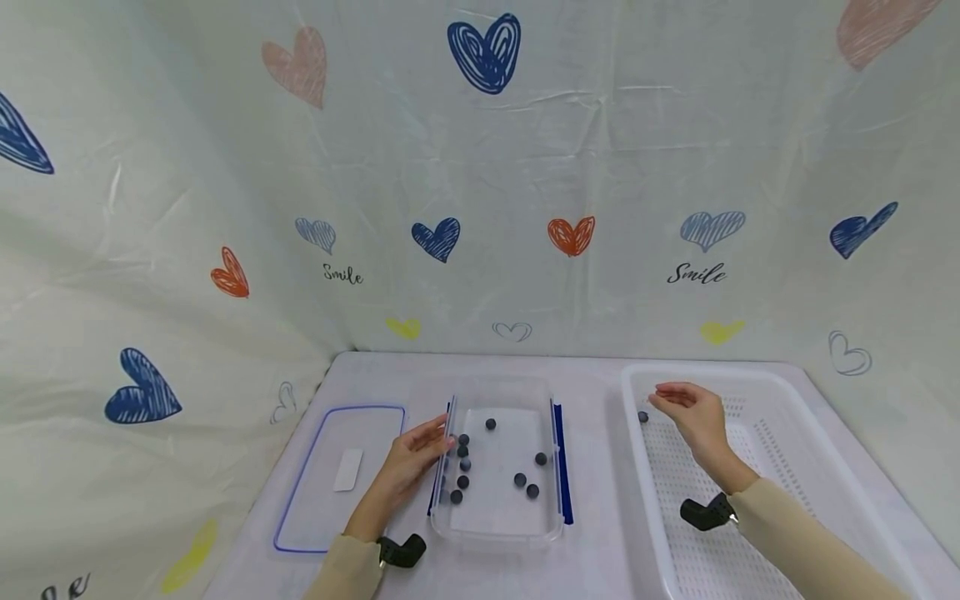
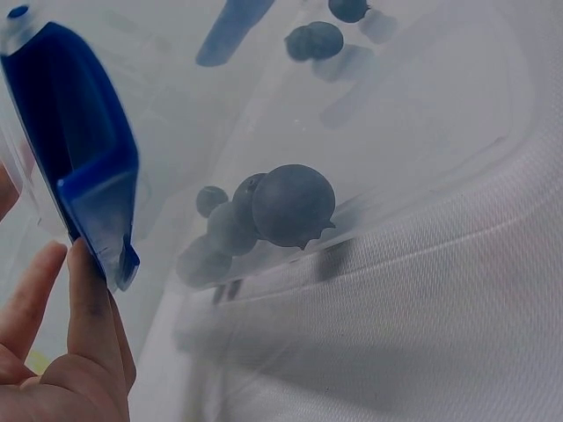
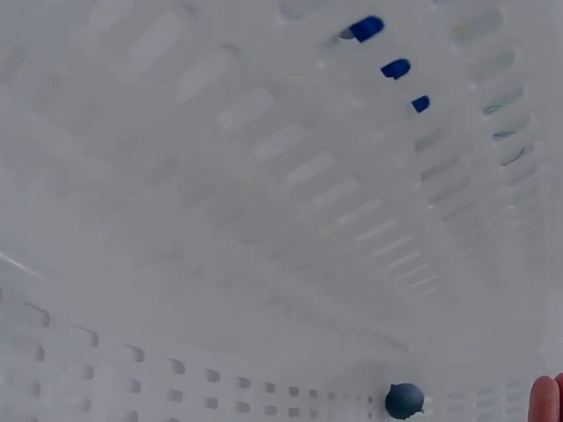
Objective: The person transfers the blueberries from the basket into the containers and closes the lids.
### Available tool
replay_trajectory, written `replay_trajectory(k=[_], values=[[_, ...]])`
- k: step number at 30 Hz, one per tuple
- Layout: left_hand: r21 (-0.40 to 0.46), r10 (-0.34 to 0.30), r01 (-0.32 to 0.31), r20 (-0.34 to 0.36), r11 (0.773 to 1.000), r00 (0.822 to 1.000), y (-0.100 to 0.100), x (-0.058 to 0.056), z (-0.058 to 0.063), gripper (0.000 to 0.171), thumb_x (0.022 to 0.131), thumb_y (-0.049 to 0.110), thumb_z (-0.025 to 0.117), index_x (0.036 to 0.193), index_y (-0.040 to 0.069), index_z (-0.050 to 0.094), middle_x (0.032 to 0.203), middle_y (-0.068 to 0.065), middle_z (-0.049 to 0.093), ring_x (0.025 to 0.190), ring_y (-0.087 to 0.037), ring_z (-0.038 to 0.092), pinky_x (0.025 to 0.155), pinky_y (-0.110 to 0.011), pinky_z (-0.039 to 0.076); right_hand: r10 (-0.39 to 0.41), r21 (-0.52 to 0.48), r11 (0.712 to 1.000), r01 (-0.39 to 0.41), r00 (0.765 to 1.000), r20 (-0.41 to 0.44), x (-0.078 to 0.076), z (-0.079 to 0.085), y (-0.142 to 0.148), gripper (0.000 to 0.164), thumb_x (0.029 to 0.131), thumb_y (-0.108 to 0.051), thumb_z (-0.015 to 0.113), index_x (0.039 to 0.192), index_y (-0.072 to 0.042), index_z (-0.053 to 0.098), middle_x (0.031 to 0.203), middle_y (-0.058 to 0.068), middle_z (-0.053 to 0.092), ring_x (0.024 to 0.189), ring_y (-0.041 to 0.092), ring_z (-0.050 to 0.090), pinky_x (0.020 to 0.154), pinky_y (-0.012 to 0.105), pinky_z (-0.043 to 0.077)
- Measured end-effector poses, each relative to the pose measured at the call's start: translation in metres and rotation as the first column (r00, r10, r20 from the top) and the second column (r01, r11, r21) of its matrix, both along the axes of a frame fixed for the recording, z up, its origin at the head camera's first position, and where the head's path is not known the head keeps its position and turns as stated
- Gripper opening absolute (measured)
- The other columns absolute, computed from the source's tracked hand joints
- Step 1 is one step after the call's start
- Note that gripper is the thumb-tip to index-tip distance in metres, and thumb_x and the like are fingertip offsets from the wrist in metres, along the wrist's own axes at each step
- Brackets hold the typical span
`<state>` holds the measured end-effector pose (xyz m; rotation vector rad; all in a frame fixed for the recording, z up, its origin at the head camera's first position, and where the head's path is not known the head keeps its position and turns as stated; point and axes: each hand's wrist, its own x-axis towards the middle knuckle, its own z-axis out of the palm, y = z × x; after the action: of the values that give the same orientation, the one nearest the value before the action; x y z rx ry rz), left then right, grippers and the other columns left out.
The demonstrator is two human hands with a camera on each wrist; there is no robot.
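A clear plastic box (image 1: pixel 498 533) with blue side clips (image 1: pixel 562 462) stands on the table, several blueberries (image 1: pixel 532 491) on its floor, a cluster along the left wall. My left hand (image 1: pixel 408 458) rests against that left side, its fingertips at the rim. In the left wrist view, rather straight fingers (image 2: pixel 88 308) touch the blue clip (image 2: pixel 97 149). Over the far left part of a white basket (image 1: pixel 637 467) hovers my right hand (image 1: pixel 699 421), fingers loosely bent, with nothing visible in them. A single blueberry (image 3: pixel 405 401) lies in the basket, just left of those fingers.
Left of the box lies a clear lid (image 1: pixel 307 492) with a blue edge, a white rectangular piece (image 1: pixel 348 470) within its outline. The basket has raised walls and a slotted floor. A curtain (image 1: pixel 510 167) printed with hearts hangs behind the table.
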<state>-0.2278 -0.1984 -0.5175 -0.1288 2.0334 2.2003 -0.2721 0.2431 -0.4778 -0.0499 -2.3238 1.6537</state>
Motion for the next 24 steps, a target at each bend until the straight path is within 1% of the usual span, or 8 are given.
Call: replay_trajectory(k=[7,12,15,20,24], values=[[0.004,0.002,-0.002,-0.001,1.0,1.0,0.0,0.0,-0.001,0.055,0.09,0.011,0.075,0.141,0.002,0.055,0.139,-0.023,0.053,0.118,-0.021,0.055,0.096,-0.025,0.05,-0.034,0.066,0.997,0.031,0.998,0.046,-0.004,-0.013,0.003,0.031,0.085,-0.003,0.078,0.109,0.014,0.067,0.092,0.015,0.072,0.073,-0.005,0.06,0.065,0.011,0.051],[0.007,0.005,-0.005,-0.002,1.0,1.0,0.001,0.0,-0.001,0.054,0.091,0.01,0.074,0.141,0.002,0.055,0.139,-0.023,0.053,0.118,-0.021,0.055,0.095,-0.024,0.05,-0.031,0.102,0.994,0.026,0.998,0.046,-0.005,-0.024,0.005,0.03,0.085,-0.003,0.078,0.107,0.014,0.067,0.093,0.02,0.072,0.071,-0.005,0.059,0.064,0.011,0.05],[-0.004,0.011,-0.011,-0.003,1.0,1.0,0.001,0.001,0.0,0.054,0.091,0.011,0.074,0.141,0.003,0.055,0.139,-0.023,0.052,0.119,-0.022,0.055,0.096,-0.025,0.05,-0.026,0.129,0.992,0.018,0.998,0.059,-0.004,-0.032,0.007,0.031,0.086,-0.005,0.078,0.107,0.014,0.067,0.095,0.023,0.071,0.072,-0.006,0.058,0.064,0.01,0.049],[-0.012,0.009,-0.009,-0.002,1.0,1.0,0.001,0.002,-0.001,0.054,0.091,0.012,0.075,0.141,0.004,0.056,0.141,-0.022,0.052,0.124,-0.026,0.053,0.101,-0.032,0.048,-0.027,0.184,0.983,0.012,0.996,0.084,-0.004,-0.043,0.011,0.031,0.086,-0.007,0.078,0.108,0.013,0.067,0.097,0.023,0.071,0.072,-0.004,0.058,0.064,0.011,0.05],[-0.024,0.005,-0.005,-0.005,1.0,1.0,0.0,0.0,-0.003,0.056,0.09,0.015,0.076,0.141,0.005,0.056,0.141,-0.022,0.052,0.125,-0.027,0.052,0.102,-0.032,0.047,-0.023,0.213,0.977,0.003,0.995,0.093,-0.004,-0.048,0.012,0.031,0.087,-0.008,0.078,0.108,0.011,0.068,0.097,0.022,0.071,0.075,0.0,0.06,0.063,0.012,0.05]])
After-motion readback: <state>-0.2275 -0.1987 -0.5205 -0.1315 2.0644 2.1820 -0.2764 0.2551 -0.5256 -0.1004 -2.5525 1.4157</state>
